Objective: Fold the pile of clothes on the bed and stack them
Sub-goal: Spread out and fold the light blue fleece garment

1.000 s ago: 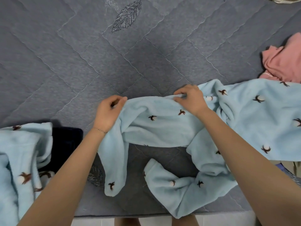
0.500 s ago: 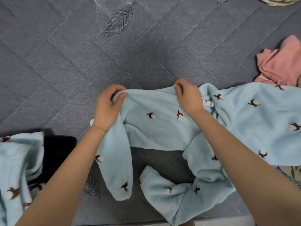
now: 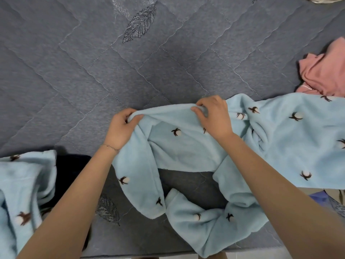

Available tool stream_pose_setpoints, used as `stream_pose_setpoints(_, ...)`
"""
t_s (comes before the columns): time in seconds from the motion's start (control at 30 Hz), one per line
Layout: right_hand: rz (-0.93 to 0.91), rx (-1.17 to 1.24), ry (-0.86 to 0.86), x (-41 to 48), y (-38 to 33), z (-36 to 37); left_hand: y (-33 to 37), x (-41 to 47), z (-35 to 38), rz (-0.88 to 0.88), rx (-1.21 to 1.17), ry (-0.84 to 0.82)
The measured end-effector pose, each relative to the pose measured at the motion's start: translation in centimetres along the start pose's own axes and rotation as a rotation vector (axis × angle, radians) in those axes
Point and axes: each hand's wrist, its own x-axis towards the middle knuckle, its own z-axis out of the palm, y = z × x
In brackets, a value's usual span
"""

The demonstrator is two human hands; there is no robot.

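On bed [image 3: 168, 71]: left hand [image 3: 119, 131], right hand [image 3: 214, 118], each grip pinching blue fleece garment [image 3: 186, 150] upper edge; fold seemingly barely begun; pink garment [image 3: 324, 71] still crumpled.

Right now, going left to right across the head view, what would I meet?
Blue bundle → dark cloth → left hand → right hand, both gripping the fleece → pink cloth.

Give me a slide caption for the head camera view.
Left hand and right hand pinch the edge of a light blue garment on a grey quilted bed; pink garment at right.
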Motion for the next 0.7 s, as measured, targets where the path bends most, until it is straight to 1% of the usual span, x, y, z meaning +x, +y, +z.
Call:
stream_pose_setpoints(0.07,0.059,0.037,0.056,0.7,-1.1,-0.6,0.5,0.0,0.0,-0.003,-0.069,0.008)
stream_pose_setpoints(0.17,0.119,0.019,0.053,1.6,-1.6,-0.7,1.3,0.2,0.2,0.039,-0.089,0.038)
stream_pose_setpoints(0.23,0.121,-0.001,0.013,2.2,-1.2,-0.2,1.2,0.4,0.3,0.073,0.028,0.033)
stream_pose_setpoints(0.3,0.155,-0.09,-0.062,2.5,-0.7,0.7,0.6,0.3,0.5,0.096,0.243,-0.007)
stream_pose_setpoints(0.37,0.2,-0.175,-0.121,2.2,-0.9,1.5,-0.2,-0.4,0.7,0.127,0.465,-0.009)
stream_pose_setpoints(0.4,0.164,-0.167,-0.114,1.9,-1.3,1.8,-0.6,-0.9,0.7,0.125,0.532,0.027)
stream_pose_setpoints(0.47,0.001,-0.128,-0.081,1.3,-2.7,2.1,-1.1,-2.0,0.6,0.103,0.603,0.137)
stream_pose_setpoints(0.57,-0.191,-0.059,-0.156,0.9,-4.8,2.9,-1.3,-3.1,-0.3,0.119,0.674,0.247)
stream_pose_setpoints(0.63,-0.258,-0.026,-0.246,0.6,-6.8,3.5,-1.1,-3.5,-1.0,0.079,0.646,0.239)
stream_pose_setpoints(0.7,-0.311,0.005,-0.307,0.6,-9.0,4.0,-0.7,-3.7,-1.6,0.022,0.619,0.187)
